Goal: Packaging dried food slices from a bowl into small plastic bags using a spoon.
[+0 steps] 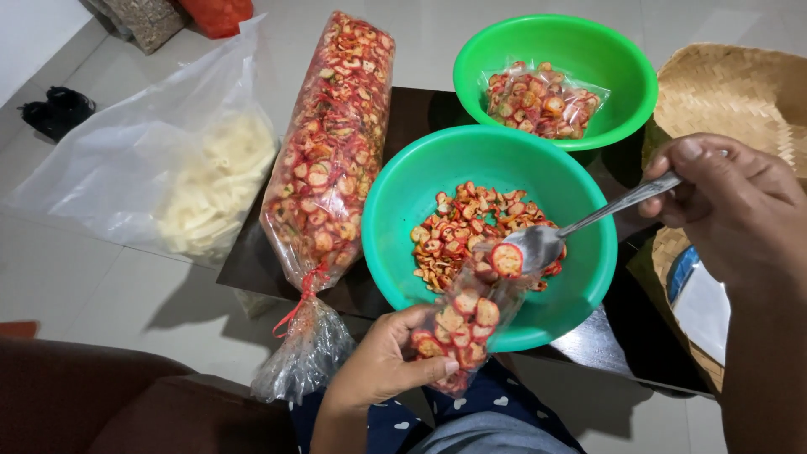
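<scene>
My left hand (pixel 382 361) grips a small clear plastic bag (pixel 464 324) partly filled with red round crackers, held over the near rim of a green bowl (pixel 580 277). Loose red crackers (pixel 458 231) lie in that bowl. My right hand (pixel 731 206) holds a metal spoon (pixel 580 223) by its handle. The spoon's bowl carries a cracker and rests at the small bag's mouth.
A second green bowl (pixel 630 92) behind holds a filled small bag of crackers (pixel 542 101). A long bag of red crackers (pixel 332 151) lies on the dark table (pixel 252 265), with a bag of pale snacks (pixel 210 185) to the left. A woven tray (pixel 740 84) sits right.
</scene>
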